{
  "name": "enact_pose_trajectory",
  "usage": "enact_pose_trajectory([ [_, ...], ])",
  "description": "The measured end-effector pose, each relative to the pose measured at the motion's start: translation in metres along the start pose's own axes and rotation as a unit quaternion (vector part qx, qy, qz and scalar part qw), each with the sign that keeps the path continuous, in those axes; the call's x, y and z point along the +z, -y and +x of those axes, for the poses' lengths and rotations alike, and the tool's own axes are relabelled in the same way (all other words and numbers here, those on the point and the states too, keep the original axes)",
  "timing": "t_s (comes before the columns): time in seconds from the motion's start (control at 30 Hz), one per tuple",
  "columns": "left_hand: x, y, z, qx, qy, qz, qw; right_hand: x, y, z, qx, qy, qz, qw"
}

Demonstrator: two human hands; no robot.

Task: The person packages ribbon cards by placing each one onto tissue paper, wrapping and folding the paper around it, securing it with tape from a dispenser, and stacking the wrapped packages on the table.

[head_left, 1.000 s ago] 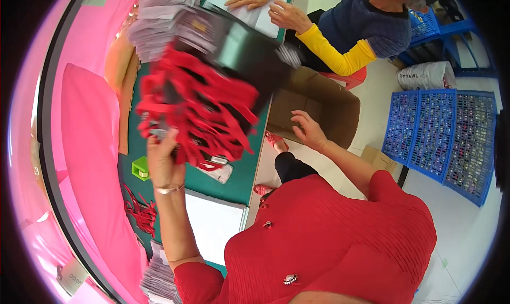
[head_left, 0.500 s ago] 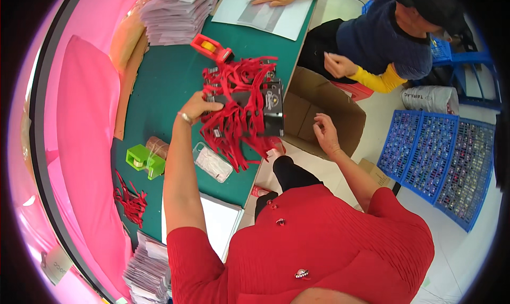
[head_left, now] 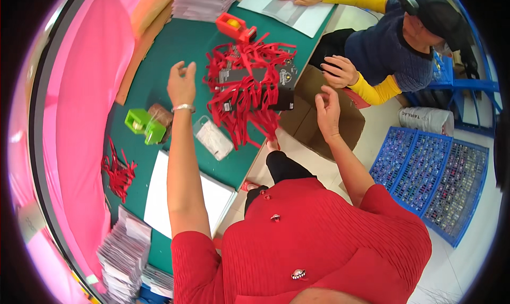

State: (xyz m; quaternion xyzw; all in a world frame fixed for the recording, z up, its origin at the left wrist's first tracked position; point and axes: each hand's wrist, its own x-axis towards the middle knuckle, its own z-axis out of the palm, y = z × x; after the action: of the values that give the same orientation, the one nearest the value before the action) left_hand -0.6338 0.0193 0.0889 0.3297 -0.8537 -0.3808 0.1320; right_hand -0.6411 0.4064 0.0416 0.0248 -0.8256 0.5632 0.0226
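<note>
Several black printed packages [head_left: 256, 75] with red ribbons [head_left: 247, 105] tied or tangled over them lie in a heap on the green table [head_left: 175, 49], by its right edge. To the left of the heap my left hand [head_left: 181, 85] is raised above the table with nothing in it, thumb and fingers apart and a little curled. My right hand [head_left: 328, 112] hangs over an open cardboard box [head_left: 313, 126] beyond the table's edge. Its fingers are loosely bent and apart, and it holds nothing.
A red tape dispenser [head_left: 236, 28] stands behind the heap. Nearer are a green tape dispenser [head_left: 145, 126], a clear phone case [head_left: 213, 138], white sheets [head_left: 159, 198], loose red ribbons [head_left: 119, 171] and stacked bags [head_left: 125, 253]. A co-worker [head_left: 366, 49] sits at right; blue trays [head_left: 425, 176] stand on the floor.
My left hand has let go of the ribboned packages and drawn away to the left. My right hand has lifted slightly. The view has shifted a little, and the co-worker's near hand has moved.
</note>
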Motion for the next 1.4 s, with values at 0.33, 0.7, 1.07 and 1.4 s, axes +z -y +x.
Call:
enact_pose_trajectory([
  [0.33,-0.215,0.061,-0.306,0.024,0.117,-0.472,0.873,0.098,0.094,-0.170,-0.121,0.334,0.047,0.934],
  [0.7,-0.323,-0.024,-0.442,0.492,0.110,-0.569,0.650,0.270,0.114,-0.349,-0.235,0.544,0.020,0.805],
  [1.07,-0.367,-0.026,-0.386,0.458,0.010,-0.496,0.737,0.331,0.103,-0.346,-0.478,0.453,-0.035,0.751],
  [1.4,-0.442,0.448,-0.166,-0.276,-0.339,-0.150,0.886,0.327,0.097,-0.333,-0.463,0.458,-0.022,0.758],
])
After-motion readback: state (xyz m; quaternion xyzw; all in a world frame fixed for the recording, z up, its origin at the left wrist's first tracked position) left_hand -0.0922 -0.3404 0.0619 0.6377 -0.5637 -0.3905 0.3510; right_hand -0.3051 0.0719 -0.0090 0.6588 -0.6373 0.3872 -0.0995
